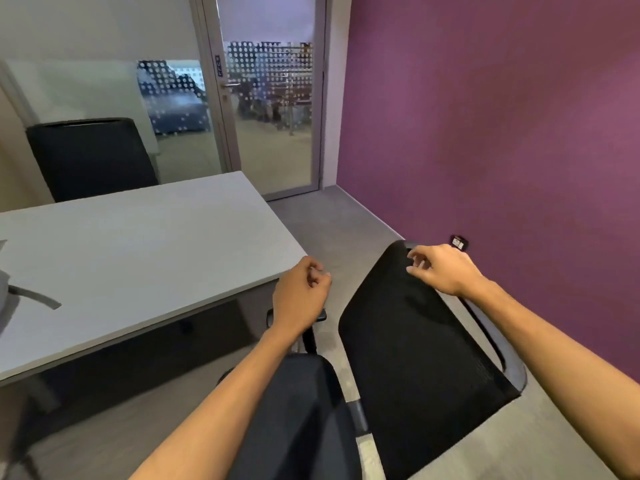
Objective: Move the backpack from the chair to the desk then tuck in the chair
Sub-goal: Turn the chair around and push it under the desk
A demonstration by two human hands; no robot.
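The backpack (7, 299) is on the desk (145, 244), at the desk's left edge where the picture cuts it off; only a grey bulge and one grey strap (34, 297) lying flat on the top can be seen. The chair (415, 358) stands on the floor (346, 226) off the desk's near right corner, its black mesh backrest tilted and its seat just outside the desk's near edge, not under it. The left hand (299, 294) hovers above the chair's left armrest (320, 315) beside that corner, fingers curled loosely inward, holding nothing. The right hand (441, 268) rests on the top edge of the backrest, fingers bent and partly spread, not clamped around it. A second black chair (90, 157) stands behind the desk's far edge, before a glass door (273, 116) and a purple wall (502, 133).
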